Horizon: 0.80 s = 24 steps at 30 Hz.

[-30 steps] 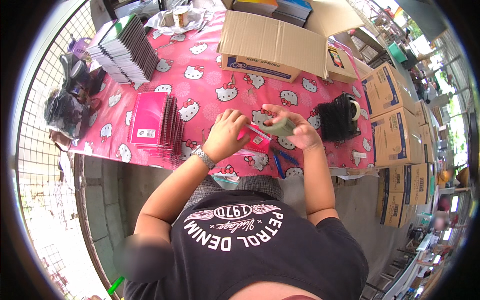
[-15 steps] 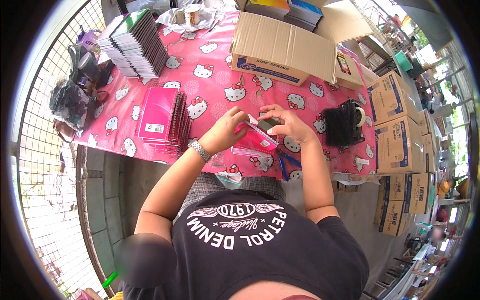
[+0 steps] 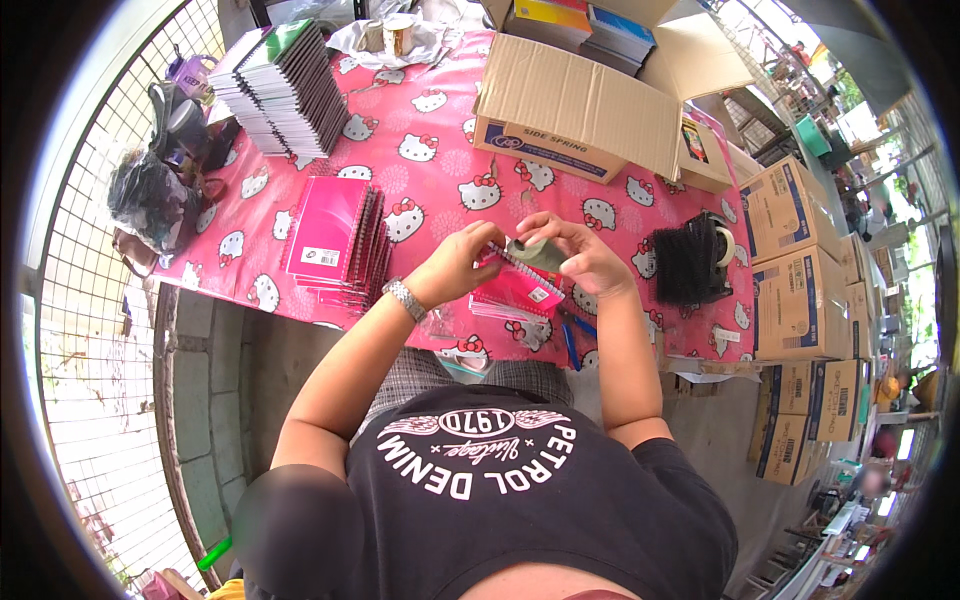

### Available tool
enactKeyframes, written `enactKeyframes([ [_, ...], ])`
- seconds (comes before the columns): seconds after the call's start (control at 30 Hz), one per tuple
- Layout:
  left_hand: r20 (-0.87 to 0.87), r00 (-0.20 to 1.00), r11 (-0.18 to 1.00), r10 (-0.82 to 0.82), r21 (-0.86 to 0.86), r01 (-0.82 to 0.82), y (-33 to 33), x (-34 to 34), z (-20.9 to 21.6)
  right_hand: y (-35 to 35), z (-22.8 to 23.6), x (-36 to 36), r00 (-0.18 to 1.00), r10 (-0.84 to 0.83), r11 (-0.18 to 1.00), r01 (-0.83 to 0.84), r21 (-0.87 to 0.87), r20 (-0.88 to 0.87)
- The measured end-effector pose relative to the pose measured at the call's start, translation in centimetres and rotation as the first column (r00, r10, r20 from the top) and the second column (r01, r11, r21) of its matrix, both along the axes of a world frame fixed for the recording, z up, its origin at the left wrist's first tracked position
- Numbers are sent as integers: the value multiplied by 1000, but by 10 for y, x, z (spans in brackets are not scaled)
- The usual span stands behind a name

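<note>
A pink spiral notebook (image 3: 530, 293) lies near the table's front edge, tilted, with its coil along the upper edge. My left hand (image 3: 462, 264), a metal watch at its wrist, is closed with its fingertips pinching the left end of that coil. My right hand (image 3: 580, 257) holds a limp grey-green piece (image 3: 540, 256), cloth-like, between thumb and fingers over the notebook's upper right. What lies under the piece is hidden. Just right of the notebook are blue-handled pliers (image 3: 572, 340). A stack of pink spiral notebooks (image 3: 328, 232) stands to the left of my left hand.
At the far left rises a tall stack of spiral notebooks (image 3: 278, 95). An open cardboard box (image 3: 575, 100) sits at the back. Black coils (image 3: 680, 265) lie beside a tape roll (image 3: 724, 250) on the right. Cartons (image 3: 795, 300) are piled past the table's right edge.
The grey-green piece has turned and shows more of its surface, and my right hand has shifted slightly with it. My left hand keeps its pinch. The whole view has moved a little.
</note>
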<state>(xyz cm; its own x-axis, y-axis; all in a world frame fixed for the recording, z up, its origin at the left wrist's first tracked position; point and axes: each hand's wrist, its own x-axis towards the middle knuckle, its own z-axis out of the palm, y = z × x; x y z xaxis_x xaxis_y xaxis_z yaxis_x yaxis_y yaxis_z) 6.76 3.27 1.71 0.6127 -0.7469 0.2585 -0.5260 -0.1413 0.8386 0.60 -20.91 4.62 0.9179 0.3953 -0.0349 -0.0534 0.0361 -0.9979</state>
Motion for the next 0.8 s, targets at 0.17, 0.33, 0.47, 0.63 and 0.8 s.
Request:
enactKeyframes([
  [0.17,-53,997,999,52,-6,-52,-3,2,4,-34,-60,1,857,-318,450,513,-731,405],
  [0.33,-215,953,974,215,-19,-224,-5,-5,-1,-53,-114,-75,533,-425,164,840,-517,732],
  [0.47,-275,921,953,275,-46,-298,-7,-10,-10,11,-133,-166,705,-346,22,665,-746,619],
  [0.63,-250,908,938,336,3,-346,-12,-17,-18,36,-111,-166,486,-778,220,803,-553,397],
  [0.8,34,922,922,386,-33,-385,-9,-25,-22,84,-21,-108,597,-405,407,796,-448,693],
])
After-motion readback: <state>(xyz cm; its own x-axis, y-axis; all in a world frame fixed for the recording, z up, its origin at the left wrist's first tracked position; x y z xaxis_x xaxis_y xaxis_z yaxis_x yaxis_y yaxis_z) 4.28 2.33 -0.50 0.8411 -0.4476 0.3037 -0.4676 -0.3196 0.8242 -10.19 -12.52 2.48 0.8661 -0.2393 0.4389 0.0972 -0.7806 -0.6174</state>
